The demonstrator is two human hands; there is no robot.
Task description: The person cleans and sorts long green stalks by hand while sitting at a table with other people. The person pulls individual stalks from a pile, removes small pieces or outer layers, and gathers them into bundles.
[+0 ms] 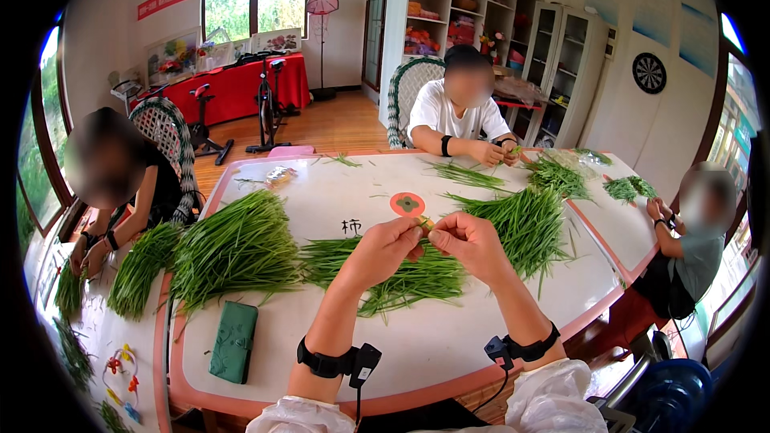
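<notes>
Close together, left hand [380,250], right hand [473,244], fingers [406,228] pinching yellowish piece [426,223].

A white, pink-bordered counter [553,329], strewn with long green stalks [409,289]: I see a big heap [237,247] at left, a flatter pile [385,277] at centre, another heap [520,228] at right. A dark green case [233,342] lies near the front edge; a crumpled shiny packet [280,177] lies farther back, beyond the left heap.

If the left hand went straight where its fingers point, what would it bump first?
Likely the right hand, just across from the left hand at a small yellowish piece, though depth is hard to judge.
</notes>
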